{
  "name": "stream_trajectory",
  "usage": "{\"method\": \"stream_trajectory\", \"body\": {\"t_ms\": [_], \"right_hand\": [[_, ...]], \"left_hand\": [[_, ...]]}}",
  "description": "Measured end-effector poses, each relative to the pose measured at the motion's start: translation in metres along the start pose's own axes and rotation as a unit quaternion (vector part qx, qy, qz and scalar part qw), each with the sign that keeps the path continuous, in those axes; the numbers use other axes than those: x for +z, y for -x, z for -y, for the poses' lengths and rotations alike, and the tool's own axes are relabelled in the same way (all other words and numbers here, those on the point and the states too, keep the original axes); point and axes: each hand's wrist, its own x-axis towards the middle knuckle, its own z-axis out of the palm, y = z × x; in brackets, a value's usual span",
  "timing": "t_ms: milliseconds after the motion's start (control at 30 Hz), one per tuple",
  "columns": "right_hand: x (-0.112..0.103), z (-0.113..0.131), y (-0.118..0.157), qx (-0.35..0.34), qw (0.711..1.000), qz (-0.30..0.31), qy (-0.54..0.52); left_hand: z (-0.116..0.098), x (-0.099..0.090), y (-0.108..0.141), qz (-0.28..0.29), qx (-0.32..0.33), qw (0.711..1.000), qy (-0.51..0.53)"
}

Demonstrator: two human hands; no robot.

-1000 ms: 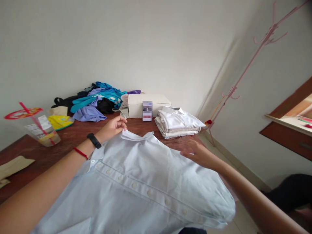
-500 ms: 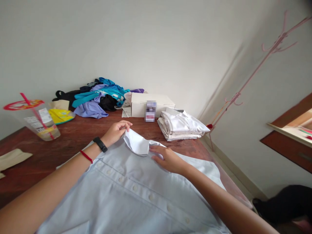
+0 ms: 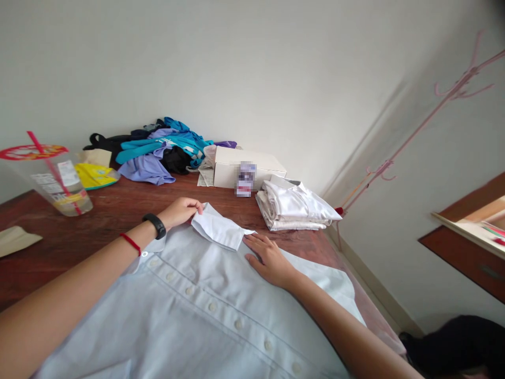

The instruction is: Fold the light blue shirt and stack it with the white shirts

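Observation:
A pale blue button shirt [image 3: 169, 321] lies spread on the dark wooden table [image 3: 114, 210], its row of buttons running diagonally. Near its far edge a white folded cloth part [image 3: 219, 229], which looks like a sleeve cuff, rests on the shirt. My left hand [image 3: 182, 211], with a black band and a red string on the wrist, pinches the left corner of this part. At its right end my right hand [image 3: 272, 260] lies flat on the shirt, fingers spread, the fingertips close to the part's edge.
Folded white shirts [image 3: 294, 205] are stacked behind my right hand, beside a white box [image 3: 250, 166]. A heap of clothes [image 3: 165, 150] and a yellow item [image 3: 94, 175] sit at the back left. A plastic cup with a straw [image 3: 65, 184] stands at left. A pink coat rack [image 3: 426, 123] leans into view.
My left hand has moved slightly left with the corner of the white part, which now lies flatter and more stretched out. The view has shifted a little.

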Motion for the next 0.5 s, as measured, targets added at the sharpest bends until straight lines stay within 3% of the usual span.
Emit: {"method": "stream_trajectory", "body": {"t_ms": [133,200,367,500], "right_hand": [[0.002,-0.001,0.002,-0.005,1.0,0.0,-0.019],[0.002,-0.002,0.002,-0.008,1.0,-0.007,-0.029],[0.005,-0.004,0.005,0.008,0.994,-0.059,-0.093],[0.007,-0.006,0.005,0.012,0.992,-0.058,-0.111]], "left_hand": [[0.0,-0.002,0.002,-0.011,-0.104,0.993,0.061],[0.0,-0.001,0.003,-0.012,-0.116,0.99,0.075],[0.007,0.007,0.001,0.027,-0.04,0.999,-0.016],[0.014,0.01,0.0,0.023,0.03,0.997,-0.065]]}}
